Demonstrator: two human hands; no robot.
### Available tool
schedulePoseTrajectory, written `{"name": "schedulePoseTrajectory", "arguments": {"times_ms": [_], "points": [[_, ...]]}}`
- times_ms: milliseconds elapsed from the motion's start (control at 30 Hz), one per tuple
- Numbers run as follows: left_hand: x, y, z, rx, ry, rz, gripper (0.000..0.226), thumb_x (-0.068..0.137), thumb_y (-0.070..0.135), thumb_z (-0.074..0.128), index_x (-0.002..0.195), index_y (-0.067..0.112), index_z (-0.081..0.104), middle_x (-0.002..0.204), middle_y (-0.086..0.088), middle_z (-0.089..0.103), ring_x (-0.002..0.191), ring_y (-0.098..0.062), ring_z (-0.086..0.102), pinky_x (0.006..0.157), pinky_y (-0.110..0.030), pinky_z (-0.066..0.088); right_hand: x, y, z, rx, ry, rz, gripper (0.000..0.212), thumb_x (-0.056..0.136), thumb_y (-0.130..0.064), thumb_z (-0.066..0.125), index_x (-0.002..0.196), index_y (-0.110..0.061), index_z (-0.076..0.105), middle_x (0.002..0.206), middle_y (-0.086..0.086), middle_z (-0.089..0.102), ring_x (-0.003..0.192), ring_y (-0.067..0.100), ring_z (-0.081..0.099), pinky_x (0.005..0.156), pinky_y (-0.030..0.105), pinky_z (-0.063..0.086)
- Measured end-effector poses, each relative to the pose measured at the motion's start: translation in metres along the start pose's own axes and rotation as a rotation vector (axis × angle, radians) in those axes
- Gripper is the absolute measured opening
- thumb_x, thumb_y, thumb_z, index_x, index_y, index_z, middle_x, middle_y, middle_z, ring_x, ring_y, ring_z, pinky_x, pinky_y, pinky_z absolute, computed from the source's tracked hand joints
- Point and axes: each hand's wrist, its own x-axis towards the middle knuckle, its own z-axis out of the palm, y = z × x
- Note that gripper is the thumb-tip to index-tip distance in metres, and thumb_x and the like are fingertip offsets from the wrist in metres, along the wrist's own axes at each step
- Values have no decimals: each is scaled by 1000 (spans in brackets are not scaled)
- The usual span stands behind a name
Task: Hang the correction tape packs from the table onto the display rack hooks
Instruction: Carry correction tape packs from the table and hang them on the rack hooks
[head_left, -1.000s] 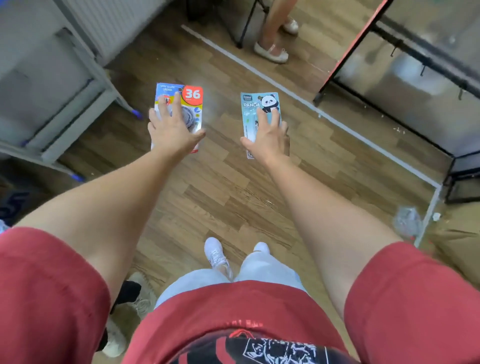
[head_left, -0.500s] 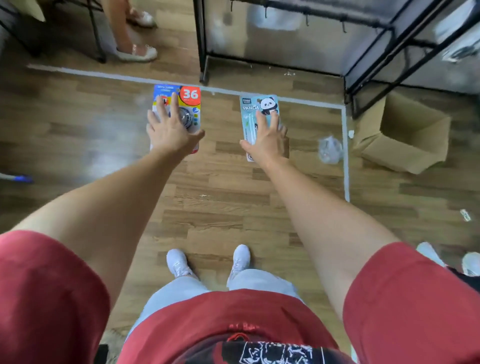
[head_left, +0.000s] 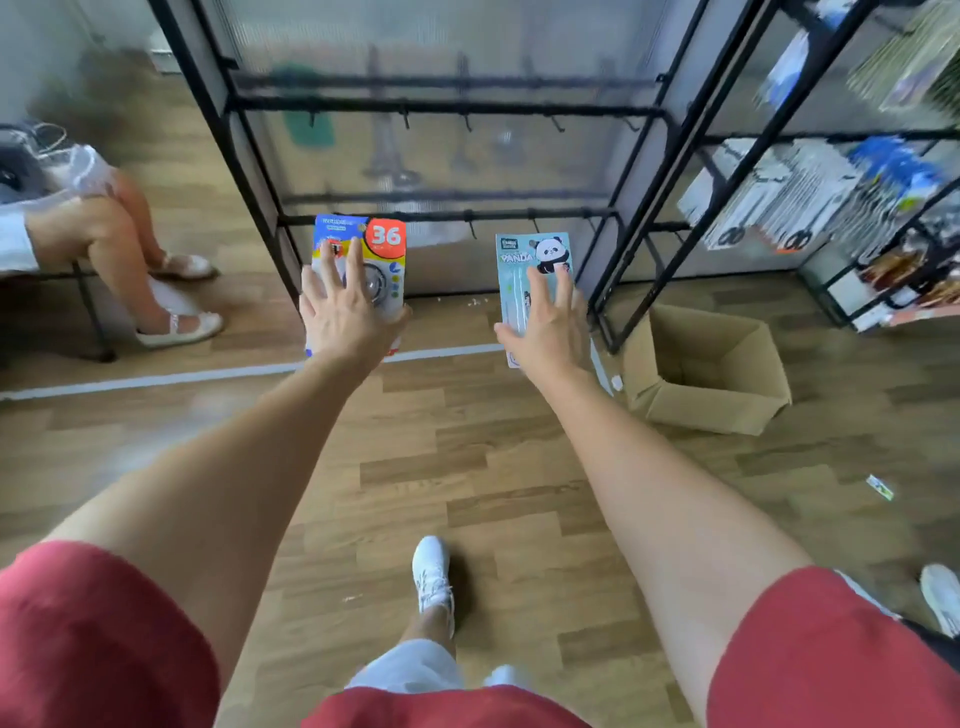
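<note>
packs, two, are held out ahead of us, facing the rack (head_left: 441, 107). the left hand (head_left: 345, 317) grips the 36 pack (head_left: 382, 244), a blue, yellow and red card with a round clear blister, fingers spread over its face. the right hand (head_left: 548, 332) grips the panda pack (head_left: 524, 254), a narrow pale-blue card with a panda drawing. the packs are well apart. their tops line up with the lower rail's hooks (head_left: 471, 228); we cannot tell if they touch. open floor (head_left: 467, 467) lies beneath. a box (head_left: 717, 410) sits near the rack's right post. we read "36" and "panda"; smaller print is blurred.
</note>
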Motion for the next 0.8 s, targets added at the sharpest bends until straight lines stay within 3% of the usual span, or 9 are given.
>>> {"name": "schedulePoseTrajectory", "arguments": {"times_ms": [167, 433, 667, 800], "points": [[99, 39, -23, -34, 90, 75, 91, 85, 43, 64, 153, 26, 6, 160, -8, 1, 144, -37, 6, 116, -44, 9, 92, -30, -40, 26, 119, -28, 76, 89, -40, 60, 150, -21, 20, 157, 12, 8, 140, 39, 18, 113, 45, 25], [231, 104, -81, -73, 261, 175, 89, 86, 43, 62, 153, 30, 6, 160, -5, -4, 146, -34, -1, 116, -44, 6, 227, -76, -113, 75, 319, -137, 75, 89, -40, 60, 150, -18, 22, 157, 14, 11, 137, 40, 23, 110, 49, 31], [317, 127, -115, -77, 449, 145, 89, 82, 40, 64, 153, 28, 11, 159, -7, 2, 145, -32, 1, 118, -44, 7, 325, -109, -148, 94, 412, -276, 75, 88, -42, 62, 149, -18, 26, 157, 14, 14, 138, 41, 23, 107, 49, 37], [354, 131, -133, -83, 498, 115, 90, 85, 44, 62, 153, 29, 5, 160, -6, -2, 145, -33, -1, 117, -46, 6, 370, -132, -155, 88, 416, -353, 76, 88, -41, 62, 150, -16, 26, 157, 15, 14, 140, 41, 21, 109, 48, 32]]}}
